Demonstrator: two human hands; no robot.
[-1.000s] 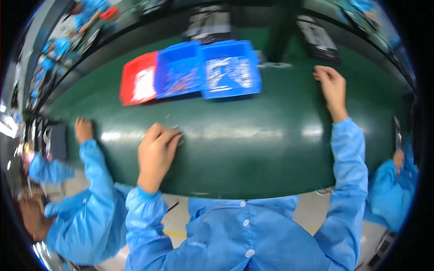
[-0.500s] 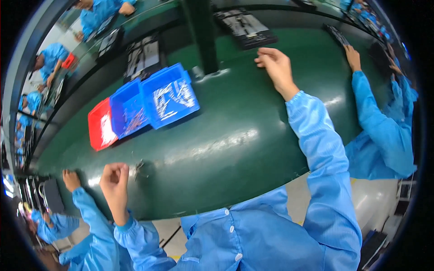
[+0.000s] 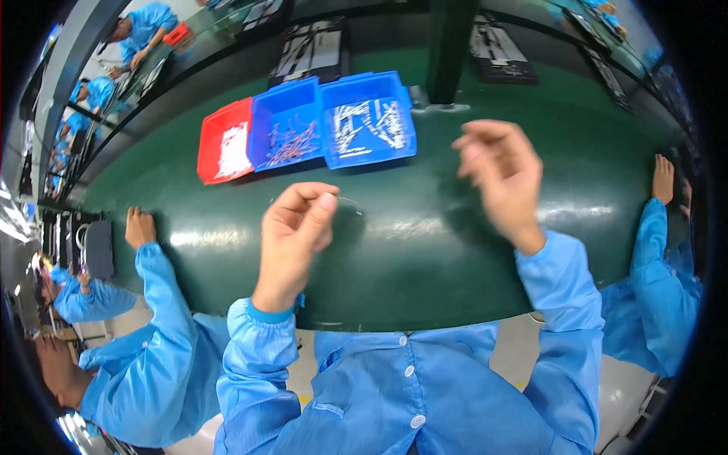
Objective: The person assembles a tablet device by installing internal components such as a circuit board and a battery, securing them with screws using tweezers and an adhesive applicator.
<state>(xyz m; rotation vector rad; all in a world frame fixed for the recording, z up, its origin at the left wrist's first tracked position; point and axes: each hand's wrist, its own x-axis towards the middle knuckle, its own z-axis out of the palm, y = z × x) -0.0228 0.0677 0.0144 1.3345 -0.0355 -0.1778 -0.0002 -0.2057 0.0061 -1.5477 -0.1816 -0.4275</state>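
My left hand (image 3: 296, 235) is closed in a pinch above the green table (image 3: 409, 280). A thin wire (image 3: 347, 200) sticks out from between its thumb and index finger, with a small end piece toward the right. My right hand (image 3: 504, 178) hovers to the right, apart from the left one. Its fingers are curled in toward the thumb and somewhat blurred, so what they hold, if anything, cannot be made out. Beyond the hands sit a red bin (image 3: 206, 155) of white small pieces, a blue bin (image 3: 284, 95) of thin reddish wires, and another blue bin (image 3: 360, 85) of silvery-white slender parts.
A dark post (image 3: 453, 61) rises behind the bins. Black trays with slim parts lie along the far side, one tray (image 3: 307, 49) behind the bins and another tray (image 3: 500, 53) right of the post. Co-workers' hands rest on the table at left (image 3: 139, 227) and right (image 3: 663, 179).
My view has turned, and the bins now appear further right. My right hand has drawn back from the far side. My left hand, pinching the wire, has come toward the middle.
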